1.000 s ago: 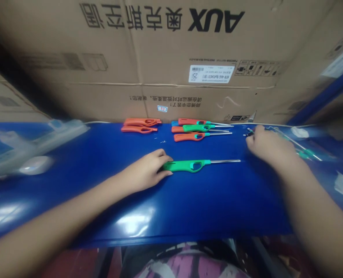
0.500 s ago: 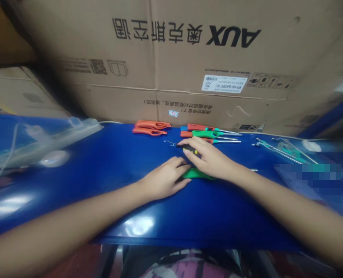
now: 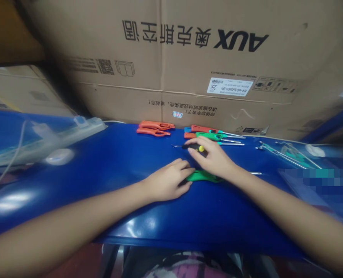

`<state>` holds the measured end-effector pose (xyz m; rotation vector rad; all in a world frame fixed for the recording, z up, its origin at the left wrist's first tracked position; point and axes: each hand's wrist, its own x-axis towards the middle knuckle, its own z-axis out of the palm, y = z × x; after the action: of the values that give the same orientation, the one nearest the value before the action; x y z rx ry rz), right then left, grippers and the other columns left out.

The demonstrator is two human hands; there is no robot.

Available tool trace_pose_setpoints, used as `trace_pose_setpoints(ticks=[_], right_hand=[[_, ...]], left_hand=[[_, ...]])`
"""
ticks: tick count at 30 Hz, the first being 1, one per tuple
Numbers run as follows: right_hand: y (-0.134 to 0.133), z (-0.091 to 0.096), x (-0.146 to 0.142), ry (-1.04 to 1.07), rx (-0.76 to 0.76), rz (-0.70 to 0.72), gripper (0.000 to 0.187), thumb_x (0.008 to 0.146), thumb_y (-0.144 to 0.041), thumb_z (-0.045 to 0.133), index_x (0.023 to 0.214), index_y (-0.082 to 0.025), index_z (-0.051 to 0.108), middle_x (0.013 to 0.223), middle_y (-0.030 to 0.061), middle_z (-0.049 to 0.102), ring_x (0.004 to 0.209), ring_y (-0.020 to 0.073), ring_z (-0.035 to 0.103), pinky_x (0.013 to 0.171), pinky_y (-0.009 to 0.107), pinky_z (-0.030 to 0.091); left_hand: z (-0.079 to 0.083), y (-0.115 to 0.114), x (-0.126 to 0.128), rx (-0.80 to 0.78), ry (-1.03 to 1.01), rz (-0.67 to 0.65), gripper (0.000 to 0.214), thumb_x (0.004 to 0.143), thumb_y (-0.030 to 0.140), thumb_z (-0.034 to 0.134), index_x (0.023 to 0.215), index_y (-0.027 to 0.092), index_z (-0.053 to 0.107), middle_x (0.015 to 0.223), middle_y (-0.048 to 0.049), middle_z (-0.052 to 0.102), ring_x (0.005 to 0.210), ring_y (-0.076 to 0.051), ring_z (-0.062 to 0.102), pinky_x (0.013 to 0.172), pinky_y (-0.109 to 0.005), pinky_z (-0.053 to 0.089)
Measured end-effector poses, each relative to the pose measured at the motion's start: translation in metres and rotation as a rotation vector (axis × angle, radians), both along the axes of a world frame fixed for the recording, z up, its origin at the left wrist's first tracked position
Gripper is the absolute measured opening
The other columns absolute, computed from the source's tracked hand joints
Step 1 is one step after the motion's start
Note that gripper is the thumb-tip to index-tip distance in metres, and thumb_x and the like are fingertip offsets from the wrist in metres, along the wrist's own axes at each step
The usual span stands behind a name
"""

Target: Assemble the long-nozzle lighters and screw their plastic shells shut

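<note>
Left hand [image 3: 168, 184] flat, pinning green lighter [image 3: 203, 177]; right hand [image 3: 214, 159] pinching small tool [image 3: 192, 147] (probably screwdriver).

A glossy blue desk [image 3: 102, 166] (bright glare patches on it) stands against big stacked cardboard boxes [image 3: 188, 77].

The smooth blue desk [image 3: 107, 170] is glossy and throws back soft patches of light. The long green lighter [image 3: 203, 176] is smooth moulded plastic with a thin bright metal tube [image 3: 255, 173]. The flat orange handles [image 3: 155, 128] share that plastic sheen. The small black tool [image 3: 192, 147] is probably plastic too. The big brown cardboard box [image 3: 188, 77] is matt and fibrous, its white paper label [image 3: 229, 87] smoother.
</note>
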<state>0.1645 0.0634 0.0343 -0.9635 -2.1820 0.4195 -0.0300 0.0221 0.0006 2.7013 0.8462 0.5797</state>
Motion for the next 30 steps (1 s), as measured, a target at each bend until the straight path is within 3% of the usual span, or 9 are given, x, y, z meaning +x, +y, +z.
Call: trace_pose_setpoints(ticks=[3, 5, 8, 12, 16, 22, 30], right_hand=[[-0.009, 0.012, 0.012, 0.336, -0.126, -0.134, 0.018, 0.091, -0.036, 0.063, 0.092, -0.019, 0.068, 0.082, 0.0031, 0.067, 0.076, 0.0169, 0.065, 0.071, 0.032, 0.053], [-0.015, 0.019, 0.024, 0.55, -0.196, -0.217, 0.022, 0.09, -0.041, 0.064, 0.089, -0.019, 0.068, 0.066, -0.0017, 0.056, 0.056, 0.0116, 0.053, 0.052, 0.025, 0.045], [-0.022, 0.021, 0.043, 0.785, -0.264, -0.23, 0.027, 0.09, -0.046, 0.061, 0.088, -0.02, 0.067, 0.066, -0.0028, 0.049, 0.049, 0.0093, 0.043, 0.041, 0.023, 0.036], [-0.022, 0.009, 0.06, 0.952, -0.377, -0.215, 0.029, 0.09, -0.05, 0.059, 0.087, -0.022, 0.061, 0.07, -0.0034, 0.047, 0.05, 0.0091, 0.044, 0.039, 0.021, 0.038], [-0.02, -0.004, 0.061, 1.078, -0.546, -0.209, 0.032, 0.085, -0.052, 0.065, 0.087, -0.021, 0.058, 0.079, -0.0023, 0.057, 0.05, 0.007, 0.049, 0.04, 0.02, 0.044], [-0.026, -0.01, 0.05, 1.051, -0.664, -0.149, 0.038, 0.085, -0.056, 0.065, 0.09, -0.019, 0.059, 0.08, -0.0005, 0.065, 0.049, 0.0078, 0.054, 0.042, 0.021, 0.05], [-0.03, -0.012, 0.047, 1.059, -0.69, -0.121, 0.035, 0.087, -0.054, 0.064, 0.09, -0.019, 0.06, 0.08, -0.0003, 0.065, 0.05, 0.0074, 0.056, 0.043, 0.02, 0.052]], left_hand=[[-0.002, -0.001, 0.001, -0.041, -0.058, -0.015, 0.035, 0.094, 0.024, 0.056, 0.127, 0.012, 0.062, 0.112, -0.0134, 0.063, 0.105, -0.025, 0.058, 0.096, -0.039, 0.052], [-0.004, -0.001, 0.003, -0.071, -0.098, -0.031, 0.037, 0.095, 0.025, 0.056, 0.129, 0.013, 0.061, 0.115, -0.0132, 0.062, 0.109, -0.024, 0.057, 0.098, -0.038, 0.05], [-0.007, -0.003, 0.006, -0.096, -0.132, -0.054, 0.039, 0.096, 0.027, 0.056, 0.132, 0.014, 0.059, 0.118, -0.0126, 0.061, 0.111, -0.024, 0.056, 0.1, -0.038, 0.05], [-0.008, -0.005, 0.009, -0.103, -0.129, -0.06, 0.04, 0.097, 0.029, 0.055, 0.135, 0.017, 0.058, 0.121, -0.0123, 0.061, 0.113, -0.025, 0.056, 0.101, -0.041, 0.049], [-0.007, -0.003, 0.008, -0.149, -0.172, -0.031, 0.041, 0.095, 0.029, 0.058, 0.135, 0.019, 0.059, 0.123, -0.0117, 0.062, 0.116, -0.024, 0.056, 0.103, -0.042, 0.049], [-0.005, 0.0, 0.009, -0.298, -0.364, 0.082, 0.035, 0.089, 0.032, 0.069, 0.122, 0.019, 0.067, 0.114, -0.0082, 0.069, 0.101, -0.019, 0.066, 0.093, -0.036, 0.055], [0.002, -0.004, 0.01, -0.373, -0.533, 0.085, 0.011, 0.088, 0.026, 0.071, 0.094, 0.017, 0.075, 0.095, -0.0054, 0.075, 0.088, -0.016, 0.069, 0.084, -0.031, 0.056]])
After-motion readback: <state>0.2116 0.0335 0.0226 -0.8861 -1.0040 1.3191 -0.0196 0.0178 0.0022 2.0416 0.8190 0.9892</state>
